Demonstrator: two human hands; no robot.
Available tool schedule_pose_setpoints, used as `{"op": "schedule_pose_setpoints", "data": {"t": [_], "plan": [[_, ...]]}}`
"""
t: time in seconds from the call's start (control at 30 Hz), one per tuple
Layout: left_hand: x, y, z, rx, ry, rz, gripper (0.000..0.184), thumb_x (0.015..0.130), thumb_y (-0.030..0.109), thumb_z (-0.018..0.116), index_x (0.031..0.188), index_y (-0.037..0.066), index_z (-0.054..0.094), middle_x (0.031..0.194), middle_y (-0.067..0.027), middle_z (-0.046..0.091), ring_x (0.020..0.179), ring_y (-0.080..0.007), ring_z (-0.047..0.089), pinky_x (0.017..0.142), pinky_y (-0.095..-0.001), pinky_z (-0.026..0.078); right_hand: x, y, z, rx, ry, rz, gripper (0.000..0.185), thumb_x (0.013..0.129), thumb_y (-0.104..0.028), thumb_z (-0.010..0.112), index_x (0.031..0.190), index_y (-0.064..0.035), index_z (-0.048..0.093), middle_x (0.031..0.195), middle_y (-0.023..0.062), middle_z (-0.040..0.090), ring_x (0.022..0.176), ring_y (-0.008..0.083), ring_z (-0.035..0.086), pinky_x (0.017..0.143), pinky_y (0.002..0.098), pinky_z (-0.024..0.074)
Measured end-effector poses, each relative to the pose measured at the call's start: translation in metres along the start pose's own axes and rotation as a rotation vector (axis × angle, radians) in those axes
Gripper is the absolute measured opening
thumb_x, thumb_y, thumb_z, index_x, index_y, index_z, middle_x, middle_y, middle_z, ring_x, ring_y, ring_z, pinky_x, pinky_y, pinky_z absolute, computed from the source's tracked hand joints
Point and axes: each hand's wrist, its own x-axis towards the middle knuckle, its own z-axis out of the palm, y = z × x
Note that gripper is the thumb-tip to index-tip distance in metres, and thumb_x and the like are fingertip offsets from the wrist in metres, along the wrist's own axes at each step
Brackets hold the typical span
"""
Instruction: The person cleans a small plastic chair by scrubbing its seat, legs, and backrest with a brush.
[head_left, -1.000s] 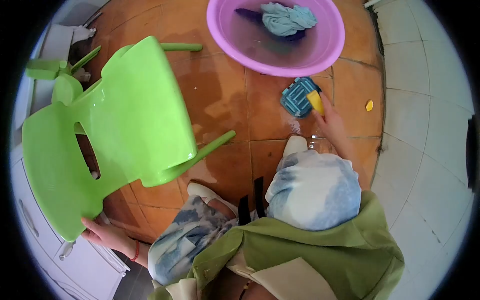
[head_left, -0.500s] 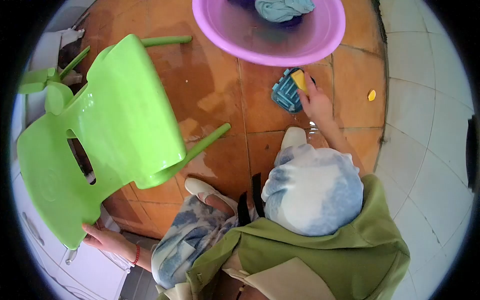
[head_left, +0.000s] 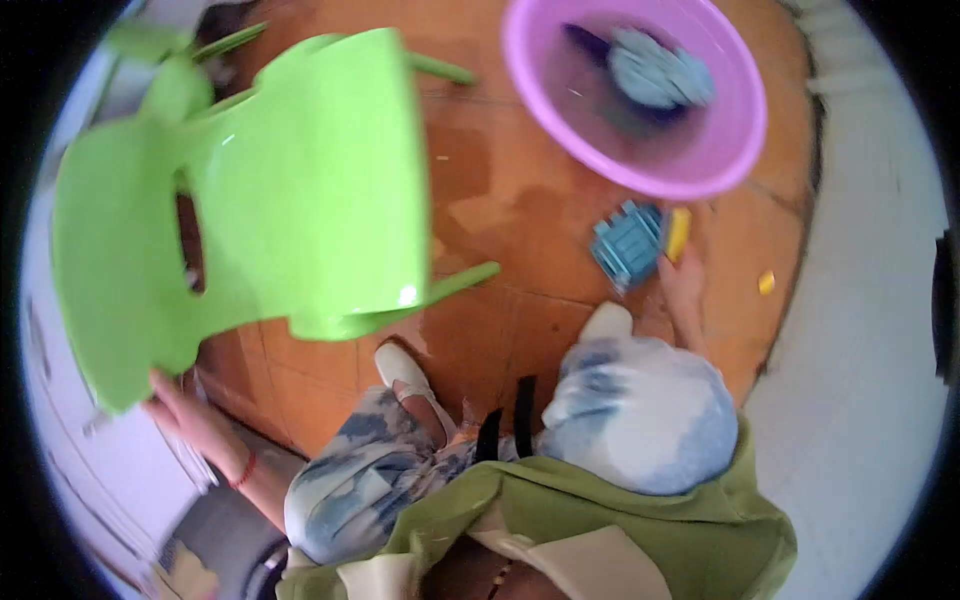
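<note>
My left hand (head_left: pixel 190 418) grips the lower edge of a green plastic chair (head_left: pixel 310 190), which lies tilted at the left. A red bracelet is on that wrist. Low at the right, my right hand (head_left: pixel 683 280) is closed on a yellow sponge (head_left: pixel 679 233). Just left of the sponge, a blue ribbed plastic tray (head_left: pixel 630 246) rests on the wet tiles; whether they touch is blurred. Above them stands a pink basin (head_left: pixel 735 165) of murky water with a light blue cloth (head_left: pixel 655 70) and a dark purple cloth in it.
Orange floor tiles (head_left: pixel 480 220) look wet. A small yellow piece (head_left: pixel 766 283) lies near the pale tiled wall (head_left: pixel 860 300) on the right. White cabinets (head_left: pixel 110 470) line the left side. My shoes and knees are at the bottom centre.
The view has shifted, so the basin and tray appear lower and farther right. My right hand and the sponge have moved from over the tray to its right side. My left hand still grips the chair.
</note>
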Motion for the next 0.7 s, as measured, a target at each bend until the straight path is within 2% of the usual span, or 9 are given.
{"op": "schedule_pose_setpoints", "data": {"t": [0.07, 0.17, 0.27, 0.37, 0.47, 0.5, 0.57, 0.6, 0.7], "plan": [[0.001, -0.003, -0.001, -0.116, -0.059, 0.037, 0.041, 0.099, 0.018, 0.046, 0.133, -0.002, 0.034, 0.126, -0.0129, 0.049, 0.108, -0.0189, 0.051, 0.091, -0.0341, 0.045, -0.005, 0.003, 0.001, -0.154, 0.010, -0.081, 0.030, 0.076, -0.018, 0.067, 0.097, -0.0005, 0.055, 0.081, 0.0222, 0.061, 0.078, 0.0410, 0.060, 0.069, 0.0466, 0.0476], [0.000, 0.000, -0.004, 0.067, -0.057, 0.111, 0.043, 0.099, 0.016, 0.046, 0.135, -0.004, 0.032, 0.129, -0.0139, 0.046, 0.114, -0.0202, 0.047, 0.097, -0.0330, 0.039, -0.007, 0.001, 0.005, -0.349, 0.007, -0.123, 0.030, 0.075, -0.020, 0.070, 0.091, -0.0022, 0.052, 0.079, 0.0229, 0.061, 0.076, 0.0421, 0.060, 0.066, 0.0490, 0.0466], [-0.009, 0.010, 0.012, 0.027, -0.019, 0.168, 0.039, 0.099, 0.015, 0.046, 0.131, -0.004, 0.035, 0.120, -0.0122, 0.050, 0.107, -0.0152, 0.050, 0.090, -0.0283, 0.044, 0.008, -0.008, -0.004, -0.427, -0.103, -0.150, 0.029, 0.075, -0.019, 0.070, 0.090, -0.0024, 0.052, 0.076, 0.0232, 0.061, 0.073, 0.0426, 0.060, 0.064, 0.0505, 0.0460], [-0.010, 0.008, 0.012, -0.031, -0.041, 0.205, 0.035, 0.099, 0.015, 0.047, 0.127, -0.003, 0.037, 0.114, -0.0098, 0.052, 0.098, -0.0113, 0.053, 0.084, -0.0251, 0.046, 0.004, -0.061, -0.024, -0.363, -0.156, -0.252, 0.027, 0.074, -0.018, 0.070, 0.088, -0.0024, 0.052, 0.075, 0.0240, 0.060, 0.072, 0.0431, 0.060, 0.064, 0.0506, 0.0466], [-0.007, -0.003, 0.007, -0.060, -0.039, 0.240, 0.032, 0.099, 0.014, 0.047, 0.124, -0.003, 0.037, 0.111, -0.0079, 0.052, 0.091, -0.0091, 0.054, 0.080, -0.0237, 0.047, 0.000, -0.127, -0.051, -0.419, -0.153, -0.451, 0.024, 0.075, -0.015, 0.068, 0.086, -0.0008, 0.053, 0.073, 0.0250, 0.060, 0.071, 0.0425, 0.061, 0.063, 0.0494, 0.0471], [-0.008, -0.003, 0.006, -0.151, -0.045, 0.167, 0.029, 0.098, 0.012, 0.048, 0.121, -0.003, 0.038, 0.107, -0.0070, 0.053, 0.090, -0.0084, 0.053, 0.076, -0.0227, 0.046, 0.000, -0.148, -0.061, -0.396, -0.143, -0.503, 0.023, 0.075, -0.014, 0.067, 0.086, -0.0003, 0.053, 0.072, 0.0252, 0.059, 0.071, 0.0423, 0.061, 0.062, 0.0489, 0.0470], [-0.006, 0.000, 0.005, -0.266, -0.040, 0.164, 0.028, 0.097, 0.010, 0.048, 0.120, -0.003, 0.039, 0.105, -0.0067, 0.053, 0.090, -0.0081, 0.053, 0.076, -0.0223, 0.046, -0.001, -0.200, -0.079, -0.356, -0.123, -0.612, 0.021, 0.075, -0.013, 0.066, 0.084, 0.0007, 0.053, 0.071, 0.0255, 0.059, 0.070, 0.0420, 0.061, 0.061, 0.0481, 0.0468], [-0.005, 0.000, 0.005, -0.317, -0.039, 0.168, 0.027, 0.097, 0.009, 0.049, 0.119, -0.003, 0.039, 0.105, -0.0065, 0.054, 0.090, -0.0080, 0.053, 0.075, -0.0221, 0.045, 0.002, -0.224, -0.088, -0.372, -0.129, -0.597, 0.020, 0.075, -0.013, 0.065, 0.085, 0.0010, 0.054, 0.070, 0.0254, 0.059, 0.070, 0.0417, 0.061, 0.061, 0.0476, 0.0466], [-0.004, -0.007, 0.003, -0.192, -0.046, 0.283, 0.029, 0.095, 0.008, 0.052, 0.119, -0.004, 0.040, 0.103, -0.0079, 0.055, 0.087, -0.0094, 0.055, 0.074, -0.0229, 0.046, 0.016, -0.301, -0.106, -0.401, -0.140, -0.593, 0.020, 0.075, -0.014, 0.064, 0.086, 0.0017, 0.057, 0.070, 0.0256, 0.058, 0.070, 0.0410, 0.061, 0.061, 0.0463, 0.0463]]}}
